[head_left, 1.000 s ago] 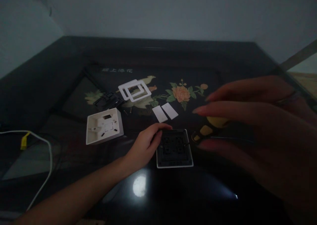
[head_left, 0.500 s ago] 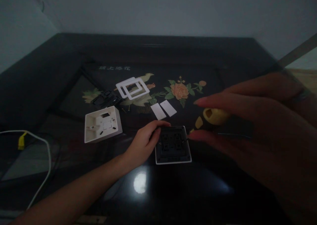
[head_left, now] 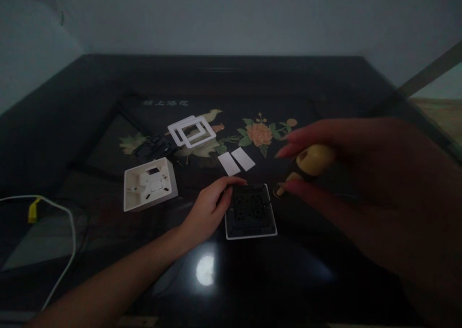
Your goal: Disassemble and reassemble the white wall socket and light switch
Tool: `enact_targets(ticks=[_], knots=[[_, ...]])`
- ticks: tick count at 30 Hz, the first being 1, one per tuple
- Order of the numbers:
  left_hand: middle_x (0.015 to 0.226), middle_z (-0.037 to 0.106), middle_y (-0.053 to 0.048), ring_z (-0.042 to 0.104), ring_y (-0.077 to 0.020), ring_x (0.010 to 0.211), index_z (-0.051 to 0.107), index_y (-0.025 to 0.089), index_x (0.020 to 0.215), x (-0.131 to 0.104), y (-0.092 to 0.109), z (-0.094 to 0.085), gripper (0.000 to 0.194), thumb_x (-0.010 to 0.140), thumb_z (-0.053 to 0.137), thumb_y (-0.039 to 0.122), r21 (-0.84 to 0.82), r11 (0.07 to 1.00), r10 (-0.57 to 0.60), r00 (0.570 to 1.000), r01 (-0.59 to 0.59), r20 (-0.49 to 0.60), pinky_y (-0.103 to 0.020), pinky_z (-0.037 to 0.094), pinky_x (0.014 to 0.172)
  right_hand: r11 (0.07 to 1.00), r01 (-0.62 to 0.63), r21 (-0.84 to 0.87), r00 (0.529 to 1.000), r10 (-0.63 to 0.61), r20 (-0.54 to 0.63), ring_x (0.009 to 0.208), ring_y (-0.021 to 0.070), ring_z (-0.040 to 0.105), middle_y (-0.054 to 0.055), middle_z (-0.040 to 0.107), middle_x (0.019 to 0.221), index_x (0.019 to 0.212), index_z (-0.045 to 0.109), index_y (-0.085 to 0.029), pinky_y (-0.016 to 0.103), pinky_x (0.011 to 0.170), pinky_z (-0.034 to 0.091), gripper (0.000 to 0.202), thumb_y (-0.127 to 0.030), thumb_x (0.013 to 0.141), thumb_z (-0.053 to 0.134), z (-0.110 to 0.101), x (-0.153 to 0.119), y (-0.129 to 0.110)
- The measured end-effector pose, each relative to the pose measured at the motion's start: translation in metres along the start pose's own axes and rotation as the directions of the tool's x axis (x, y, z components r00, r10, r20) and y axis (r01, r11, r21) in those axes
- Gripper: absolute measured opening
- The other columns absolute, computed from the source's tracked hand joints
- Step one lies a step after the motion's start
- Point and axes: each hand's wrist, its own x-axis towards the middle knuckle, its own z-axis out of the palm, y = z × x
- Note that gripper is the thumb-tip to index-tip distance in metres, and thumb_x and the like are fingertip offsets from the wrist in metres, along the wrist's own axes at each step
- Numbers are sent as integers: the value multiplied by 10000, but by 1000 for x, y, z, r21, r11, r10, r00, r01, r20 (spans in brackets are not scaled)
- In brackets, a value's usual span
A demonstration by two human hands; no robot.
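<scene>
A wall switch panel lies back side up on the table, its black body framed by a white edge. Fingers of my left hand grip its upper left edge. Close to me on the right, my right hand is closed around the yellow and black handle of a screwdriver. Its dark shaft points at the panel's right side; whether the tip touches a screw there is too dark to tell. Two white rectangular plates lie just beyond the panel.
An open white switch box stands to the left. Behind it are a black frame part, small screws and two overlapping white frames. A white cable with a yellow tag runs along the left of the glossy table.
The screwdriver handle has turned a little in my right hand, and those fingers have shifted. My left hand stays on the panel. The view has tilted slightly.
</scene>
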Motion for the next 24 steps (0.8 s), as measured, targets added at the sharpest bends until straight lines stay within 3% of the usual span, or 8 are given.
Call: enact_targets(ticks=[3,5,9,12,15,18,21,24], knots=[[1107,718,-62,672,-186,1046,621,168,1157,0,0,0,282,992,394,191,-6,1000,-16,1000,16,17,-328,519,935,997,-58,51,994,53,97,997,146,703,-38,709,1145,1139,599,-267,233,846,597,248,-224,897,633,-8,0,2],[1111,717,-59,669,-185,1057,621,169,1161,0,0,-1,283,993,394,193,-8,1000,-13,1000,13,15,-320,516,938,998,-14,62,991,6,130,1104,151,667,-27,692,1213,1107,624,-269,236,939,563,177,-250,935,588,-10,0,2],[1129,712,-59,659,-184,1084,622,165,1165,1,0,-1,281,988,405,193,-8,1000,-4,1000,4,9,-311,502,960,996,64,-70,998,-63,21,1036,155,655,25,665,1089,1053,674,-254,228,868,570,169,-337,906,662,-4,-2,0],[1126,716,-61,663,-181,1075,622,161,1159,1,0,-1,279,984,407,187,-11,1000,-4,1000,4,8,-305,503,958,991,63,-114,997,-67,-25,904,128,674,-4,671,999,1126,657,-263,210,813,579,225,-232,903,666,-1,-1,-1],[1130,721,-58,668,-182,1065,628,169,1151,1,-1,0,281,984,403,184,-16,1000,-6,1000,7,7,-307,509,947,998,54,-28,994,-51,98,967,137,696,1,706,1120,1271,564,-229,220,858,583,333,-153,947,553,-4,0,0],[1122,722,-55,669,-186,1056,630,175,1149,1,-2,0,279,982,407,189,-23,1000,-9,1000,9,3,-311,512,939,996,93,-6,980,-91,175,1071,170,679,44,685,1211,1260,548,-205,257,866,588,282,-213,985,485,-4,0,0],[1118,721,-58,671,-188,1050,626,168,1147,1,-2,1,271,977,416,191,-29,1000,-10,1000,10,5,-311,513,941,982,130,-139,991,-123,60,1025,209,678,75,667,1151,1146,611,-224,305,819,596,238,-358,951,586,2,-1,-1],[1134,718,-61,665,-191,1071,623,169,1151,1,-2,0,271,972,419,184,-25,1000,-6,1000,7,7,-320,505,961,969,99,-226,994,-108,-29,893,172,683,35,677,1002,1101,644,-241,260,788,586,205,-298,905,666,6,-1,-2]])
